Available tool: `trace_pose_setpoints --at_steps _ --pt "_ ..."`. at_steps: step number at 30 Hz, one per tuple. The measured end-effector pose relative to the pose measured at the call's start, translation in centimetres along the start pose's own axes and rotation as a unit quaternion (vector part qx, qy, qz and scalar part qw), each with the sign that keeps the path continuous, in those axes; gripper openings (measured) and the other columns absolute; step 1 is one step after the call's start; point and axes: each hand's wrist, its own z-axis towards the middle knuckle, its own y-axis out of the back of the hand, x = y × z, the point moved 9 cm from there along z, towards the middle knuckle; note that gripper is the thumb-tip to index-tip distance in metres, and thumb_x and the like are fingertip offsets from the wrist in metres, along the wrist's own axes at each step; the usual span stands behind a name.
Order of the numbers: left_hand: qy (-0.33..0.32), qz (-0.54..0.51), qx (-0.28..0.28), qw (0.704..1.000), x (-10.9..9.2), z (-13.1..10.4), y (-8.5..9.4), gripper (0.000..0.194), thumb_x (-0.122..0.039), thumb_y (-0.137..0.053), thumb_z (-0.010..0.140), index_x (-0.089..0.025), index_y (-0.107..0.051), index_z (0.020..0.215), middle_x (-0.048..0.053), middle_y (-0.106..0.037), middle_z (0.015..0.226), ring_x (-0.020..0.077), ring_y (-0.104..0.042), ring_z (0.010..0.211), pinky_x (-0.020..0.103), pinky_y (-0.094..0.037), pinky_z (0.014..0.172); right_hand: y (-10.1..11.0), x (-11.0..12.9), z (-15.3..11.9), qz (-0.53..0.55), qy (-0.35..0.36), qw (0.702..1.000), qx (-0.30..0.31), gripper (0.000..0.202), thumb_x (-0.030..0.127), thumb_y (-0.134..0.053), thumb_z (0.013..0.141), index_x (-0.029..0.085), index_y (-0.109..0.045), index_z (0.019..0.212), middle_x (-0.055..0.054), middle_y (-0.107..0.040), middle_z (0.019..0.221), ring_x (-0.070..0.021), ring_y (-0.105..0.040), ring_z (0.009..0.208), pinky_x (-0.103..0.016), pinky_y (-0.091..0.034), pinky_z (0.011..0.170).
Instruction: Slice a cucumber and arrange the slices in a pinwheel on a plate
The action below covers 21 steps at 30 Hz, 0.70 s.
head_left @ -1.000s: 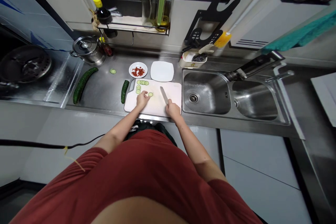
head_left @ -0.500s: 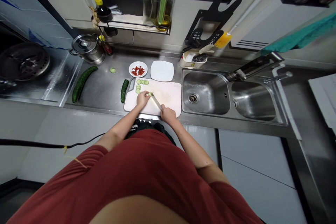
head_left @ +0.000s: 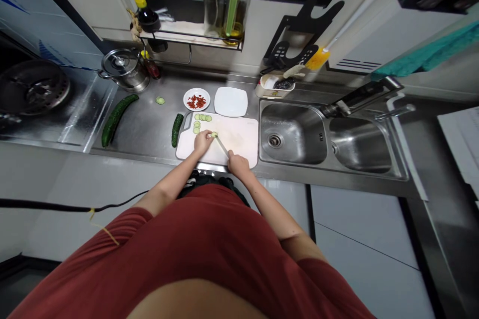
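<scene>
My right hand point(head_left: 238, 164) is closed round the handle of a knife point(head_left: 222, 146), whose blade points up and left over the white cutting board point(head_left: 243, 134). The tip reaches a small cucumber slice point(head_left: 214, 134). Beside that slice, my left hand point(head_left: 202, 142) has its fingers pinched together; what is between them is too small to make out. Several cucumber slices point(head_left: 202, 117) lie in a row at the board's upper left, with more slices point(head_left: 196, 127) just below. A dark green cucumber piece point(head_left: 177, 130) lies left of the board.
Behind the board are a plate of red pieces point(head_left: 196, 99) and a white square plate point(head_left: 231, 101). A whole cucumber point(head_left: 118, 120), a cut slice point(head_left: 160, 100) and a steel pot point(head_left: 125, 70) are at the left. A double sink point(head_left: 294, 132) adjoins the right side.
The knife has turned slightly so less of its blade face shows, and my right hand has shifted a little left. My left hand has barely moved.
</scene>
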Motion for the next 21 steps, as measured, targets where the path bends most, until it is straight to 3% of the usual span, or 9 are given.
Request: trace_pose_setpoints --at_steps 21 --pt "0.011 -0.038 -0.003 0.999 -0.3 -0.1 0.4 0.02 -0.021 -0.069 0.073 -0.021 -0.072 0.093 0.002 -0.064 0.072 0.0174 -0.057 0.072 0.026 -0.042 0.073 -0.2 0.7 1.2 0.002 0.014 1.0 0.026 0.036 0.007 -0.039 0.089 0.014 -0.042 0.124 -0.015 -0.068 0.102 -0.0253 -0.066 0.098 -0.033 -0.048 0.081"
